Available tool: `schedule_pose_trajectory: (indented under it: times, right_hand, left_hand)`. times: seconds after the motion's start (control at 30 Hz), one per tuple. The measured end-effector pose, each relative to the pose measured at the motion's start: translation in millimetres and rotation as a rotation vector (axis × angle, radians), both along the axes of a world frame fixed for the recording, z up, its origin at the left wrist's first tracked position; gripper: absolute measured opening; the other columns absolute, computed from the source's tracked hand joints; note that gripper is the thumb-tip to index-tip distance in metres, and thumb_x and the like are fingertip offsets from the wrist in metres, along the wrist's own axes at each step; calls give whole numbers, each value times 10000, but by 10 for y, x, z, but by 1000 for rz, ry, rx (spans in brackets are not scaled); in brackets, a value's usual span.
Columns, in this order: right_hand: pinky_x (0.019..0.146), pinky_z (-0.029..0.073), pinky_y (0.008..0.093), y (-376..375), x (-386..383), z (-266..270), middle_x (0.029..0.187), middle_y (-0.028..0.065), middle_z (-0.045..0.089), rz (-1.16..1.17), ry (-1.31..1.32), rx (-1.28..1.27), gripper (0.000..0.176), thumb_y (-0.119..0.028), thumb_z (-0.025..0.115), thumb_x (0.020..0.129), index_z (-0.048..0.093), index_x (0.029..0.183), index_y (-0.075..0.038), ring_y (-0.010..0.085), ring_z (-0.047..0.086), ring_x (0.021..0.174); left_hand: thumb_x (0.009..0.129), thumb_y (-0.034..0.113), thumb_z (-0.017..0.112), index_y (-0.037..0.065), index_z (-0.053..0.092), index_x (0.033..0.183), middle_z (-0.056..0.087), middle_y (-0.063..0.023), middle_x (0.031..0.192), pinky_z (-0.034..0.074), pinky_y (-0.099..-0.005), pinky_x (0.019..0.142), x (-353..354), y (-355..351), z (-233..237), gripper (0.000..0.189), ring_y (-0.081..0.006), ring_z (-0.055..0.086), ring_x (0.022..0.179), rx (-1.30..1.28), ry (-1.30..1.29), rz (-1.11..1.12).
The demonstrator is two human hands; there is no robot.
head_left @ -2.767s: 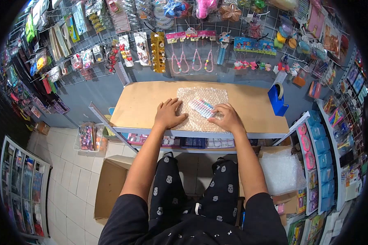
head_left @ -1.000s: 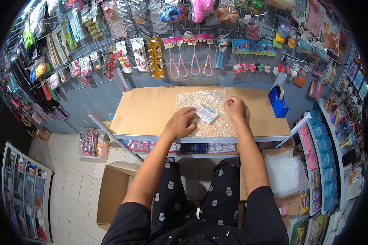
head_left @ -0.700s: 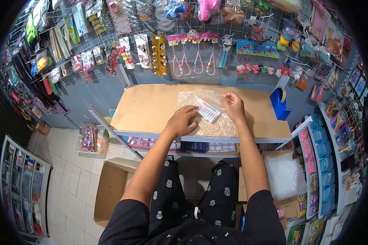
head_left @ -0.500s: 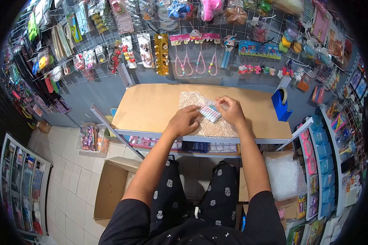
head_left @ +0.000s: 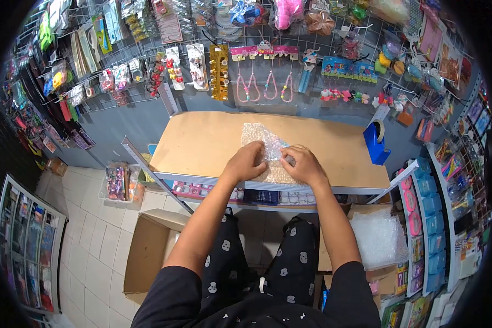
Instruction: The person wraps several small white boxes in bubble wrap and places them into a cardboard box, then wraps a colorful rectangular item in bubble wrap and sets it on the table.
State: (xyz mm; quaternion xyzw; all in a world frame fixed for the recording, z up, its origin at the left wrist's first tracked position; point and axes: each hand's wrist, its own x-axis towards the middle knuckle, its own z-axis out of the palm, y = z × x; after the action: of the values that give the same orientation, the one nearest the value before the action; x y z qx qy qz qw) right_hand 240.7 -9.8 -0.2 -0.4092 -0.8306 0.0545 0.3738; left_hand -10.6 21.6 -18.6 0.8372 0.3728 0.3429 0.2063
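Note:
A sheet of bubble wrap [head_left: 253, 131] lies on the wooden tabletop, its right part folded over toward the middle. Under the clear fold a small pack with pastel colours [head_left: 283, 144] shows faintly; most of it is covered. My left hand [head_left: 246, 163] rests at the wrap's left side, fingers curled and thumb apart below them, gripping the fold's edge. From the right, my right hand [head_left: 305, 165] pinches the folded wrap with bent fingers. Both hands are close together, a small gap between them.
A blue tape dispenser [head_left: 376, 143] stands at the right end of the table [head_left: 197, 136]. Hair accessories and beaded necklaces [head_left: 270, 87] hang on the wire rack behind. An open cardboard box [head_left: 145, 254] sits at lower left, more bubble wrap [head_left: 378, 238] at lower right.
My right hand has drawn the wrap over the pack, moving down and slightly left. The pack, plainly seen before, is now mostly covered. My left fingers have curled in.

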Motion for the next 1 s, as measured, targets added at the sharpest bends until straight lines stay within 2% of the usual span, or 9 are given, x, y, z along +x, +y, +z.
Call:
schedule_pose_trajectory:
  times: [0.1,0.2,0.3,0.4,0.5,0.7,0.8,1.0]
  right_hand:
    - [972,540,444,9,-11,-39,1079,147,776,-24,-15,6,219,-172,763,873,757,1043,-35,335,712,1060]
    - [971,540,446,8,-21,-71,1079,141,777,-19,-31,38,214,-172,764,872,758,1039,-38,332,708,1069]
    - [975,538,444,-9,-29,-61,1079,134,778,-17,-36,50,215,-170,769,867,759,1037,-39,332,706,1073]
    - [978,538,440,-5,-29,-82,1088,130,778,-16,-36,66,218,-169,775,859,760,1034,-39,332,706,1071]
    - [979,539,438,-11,-30,-100,1100,124,779,-16,4,55,235,-167,788,845,762,1041,-38,325,705,1076]
    - [980,541,437,-68,-48,-55,1115,102,783,-27,29,53,173,-158,802,825,735,943,-52,317,705,1084]
    - [975,543,439,-75,-60,-78,1120,93,785,-46,32,70,153,-158,803,823,708,892,-59,316,707,1080]
    - [981,542,434,-74,-59,-84,1127,90,783,-45,53,54,156,-160,804,824,701,884,-59,314,707,1079]
  left_hand:
    - [793,194,782,10,585,1173,614,-186,1093,535,-441,958,-13,-49,11,466,-399,634,1060,-67,-57,81]
    - [786,188,795,46,620,1201,598,-176,1181,524,-443,990,-9,-42,-15,473,-375,611,1139,136,-140,6]
    - [785,191,785,88,694,1186,591,-163,1214,512,-445,1020,-27,-32,2,424,-364,588,1199,186,-29,-40]
    - [784,196,774,123,762,1116,601,-155,1209,512,-448,1029,-47,-45,-11,341,-362,597,1190,134,12,-38]
    - [779,198,762,110,783,1056,606,-155,1207,515,-446,1026,-39,-39,-27,292,-355,599,1188,116,11,-18]
    - [758,192,765,126,790,1048,613,-136,1212,519,-441,1027,-36,-46,-20,298,-349,599,1198,120,-19,-32]
    - [748,156,777,136,809,1035,616,-129,1231,486,-444,1067,-49,-28,-67,289,-343,592,1203,72,-67,-62]
    - [727,164,794,124,809,897,625,-112,1222,525,-406,1012,-78,-32,-77,176,-324,613,1185,95,-64,-50]
